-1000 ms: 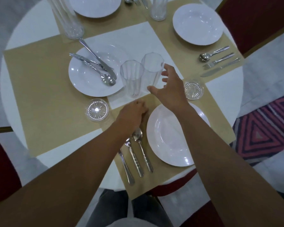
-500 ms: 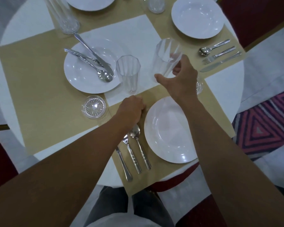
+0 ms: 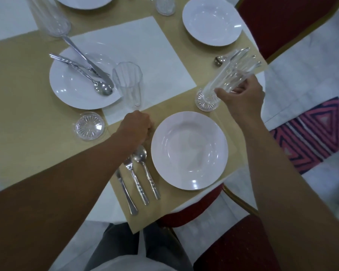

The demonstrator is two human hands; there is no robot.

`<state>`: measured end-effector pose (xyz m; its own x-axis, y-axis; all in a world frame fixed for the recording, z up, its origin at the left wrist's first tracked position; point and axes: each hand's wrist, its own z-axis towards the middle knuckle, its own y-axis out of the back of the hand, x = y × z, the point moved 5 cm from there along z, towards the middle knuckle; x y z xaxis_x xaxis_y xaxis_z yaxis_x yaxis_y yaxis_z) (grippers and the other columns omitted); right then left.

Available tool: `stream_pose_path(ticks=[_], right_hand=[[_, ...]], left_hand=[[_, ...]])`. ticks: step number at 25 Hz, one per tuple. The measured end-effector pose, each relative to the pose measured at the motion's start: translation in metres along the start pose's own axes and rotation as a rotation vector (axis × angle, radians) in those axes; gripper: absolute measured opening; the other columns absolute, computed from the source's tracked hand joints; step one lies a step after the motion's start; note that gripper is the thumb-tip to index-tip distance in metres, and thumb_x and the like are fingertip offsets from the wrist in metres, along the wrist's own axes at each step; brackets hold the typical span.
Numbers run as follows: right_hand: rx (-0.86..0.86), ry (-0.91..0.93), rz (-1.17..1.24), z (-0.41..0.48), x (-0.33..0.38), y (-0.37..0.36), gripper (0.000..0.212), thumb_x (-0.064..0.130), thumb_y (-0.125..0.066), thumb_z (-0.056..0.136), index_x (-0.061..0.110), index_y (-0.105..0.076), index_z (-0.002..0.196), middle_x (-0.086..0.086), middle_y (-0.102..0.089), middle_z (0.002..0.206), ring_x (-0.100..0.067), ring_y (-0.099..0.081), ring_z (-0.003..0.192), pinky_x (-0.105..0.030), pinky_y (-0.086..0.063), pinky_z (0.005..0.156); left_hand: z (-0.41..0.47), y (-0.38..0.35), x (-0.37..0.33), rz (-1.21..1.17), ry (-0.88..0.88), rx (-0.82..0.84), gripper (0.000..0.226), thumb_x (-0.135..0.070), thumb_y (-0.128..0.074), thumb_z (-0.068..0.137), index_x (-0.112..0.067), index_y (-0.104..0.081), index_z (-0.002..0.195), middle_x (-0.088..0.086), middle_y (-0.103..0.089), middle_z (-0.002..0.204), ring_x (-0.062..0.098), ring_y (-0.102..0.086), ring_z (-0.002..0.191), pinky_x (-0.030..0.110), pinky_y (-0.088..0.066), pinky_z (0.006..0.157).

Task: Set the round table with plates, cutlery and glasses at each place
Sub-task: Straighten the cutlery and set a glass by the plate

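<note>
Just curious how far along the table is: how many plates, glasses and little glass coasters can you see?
Plates: 4
Glasses: 4
Coasters: 2
Total: 10

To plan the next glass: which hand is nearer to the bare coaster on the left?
Left. The left hand is close beside the coaster, to its right; the right hand grips a glass farther right.

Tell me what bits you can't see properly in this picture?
Head view:
- Left hand: its back hides whether it holds anything.
- Fork: tines partly under the left wrist.
- Tilted glass in the right hand: blurred; contact with the coaster unclear.
- Far plate: cut by the top edge.
</note>
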<state>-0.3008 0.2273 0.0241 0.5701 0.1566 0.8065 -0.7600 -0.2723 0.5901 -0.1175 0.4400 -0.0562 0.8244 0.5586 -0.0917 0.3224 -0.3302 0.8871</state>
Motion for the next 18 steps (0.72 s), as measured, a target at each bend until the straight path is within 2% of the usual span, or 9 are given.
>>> stream_pose_path(ticks=[3,4,6,8,12,14,18], right_hand=[[0.016,0.004,-0.012,0.000,-0.008,-0.006,0.061,0.030,-0.090,0.064,0.020,-0.063,0.118,0.017,-0.065,0.088,0.017,-0.059,0.064,-0.005,-0.047,0.064],[0.020,0.003,-0.010,0.000,-0.010,-0.009,0.060,0.029,-0.090,0.065,0.019,-0.063,0.117,0.017,-0.064,0.087,0.018,-0.059,0.065,-0.005,-0.047,0.063],[0.026,-0.001,-0.006,-0.001,-0.013,-0.012,0.060,0.028,-0.090,0.064,0.019,-0.062,0.116,0.017,-0.065,0.089,0.018,-0.060,0.067,-0.004,-0.047,0.063],[0.027,-0.011,-0.001,-0.002,-0.015,-0.015,0.061,0.029,-0.091,0.063,0.020,-0.062,0.116,0.013,-0.068,0.093,0.013,-0.063,0.073,-0.005,-0.048,0.065],[0.009,-0.024,0.006,-0.003,-0.020,-0.021,0.063,0.030,-0.091,0.061,0.021,-0.061,0.115,0.006,-0.071,0.100,-0.004,-0.071,0.086,-0.017,-0.058,0.076],[-0.003,-0.019,0.018,-0.002,-0.020,-0.023,0.064,0.029,-0.091,0.060,0.019,-0.060,0.115,0.005,-0.071,0.101,-0.007,-0.071,0.087,-0.022,-0.059,0.079],[-0.019,-0.010,0.008,-0.001,-0.022,-0.026,0.068,0.034,-0.091,0.058,0.017,-0.060,0.116,0.004,-0.071,0.103,-0.009,-0.071,0.088,-0.027,-0.059,0.080]], left_hand=[[0.002,-0.002,0.002,-0.027,0.014,-0.004,0.019,-0.007,-0.063,0.085,-0.012,-0.067,0.103,0.000,-0.041,0.070,0.033,-0.065,0.090,0.029,-0.041,0.067],[0.003,-0.003,0.003,-0.039,0.021,-0.001,0.019,-0.009,-0.065,0.085,-0.012,-0.067,0.104,0.000,-0.041,0.071,0.033,-0.065,0.091,0.030,-0.043,0.068],[0.003,-0.004,0.003,-0.051,0.029,0.016,0.025,-0.011,-0.070,0.083,-0.011,-0.065,0.107,0.007,-0.055,0.086,0.034,-0.064,0.096,0.033,-0.045,0.073],[0.003,-0.004,0.004,-0.060,0.037,0.011,0.026,-0.013,-0.069,0.085,-0.010,-0.063,0.110,0.013,-0.055,0.093,0.036,-0.062,0.099,0.033,-0.042,0.073],[0.003,-0.004,0.004,-0.078,0.045,0.009,0.028,-0.010,-0.070,0.083,-0.008,-0.063,0.110,0.008,-0.045,0.087,0.036,-0.062,0.100,0.031,-0.038,0.071],[0.002,-0.002,0.003,-0.083,0.037,0.017,0.031,-0.009,-0.073,0.081,-0.008,-0.063,0.110,0.007,-0.044,0.086,0.036,-0.062,0.099,0.031,-0.038,0.071],[0.003,-0.002,0.005,-0.110,0.041,0.012,0.029,-0.009,-0.074,0.080,-0.009,-0.063,0.107,0.000,-0.039,0.073,0.026,-0.055,0.080,0.029,-0.036,0.065]])
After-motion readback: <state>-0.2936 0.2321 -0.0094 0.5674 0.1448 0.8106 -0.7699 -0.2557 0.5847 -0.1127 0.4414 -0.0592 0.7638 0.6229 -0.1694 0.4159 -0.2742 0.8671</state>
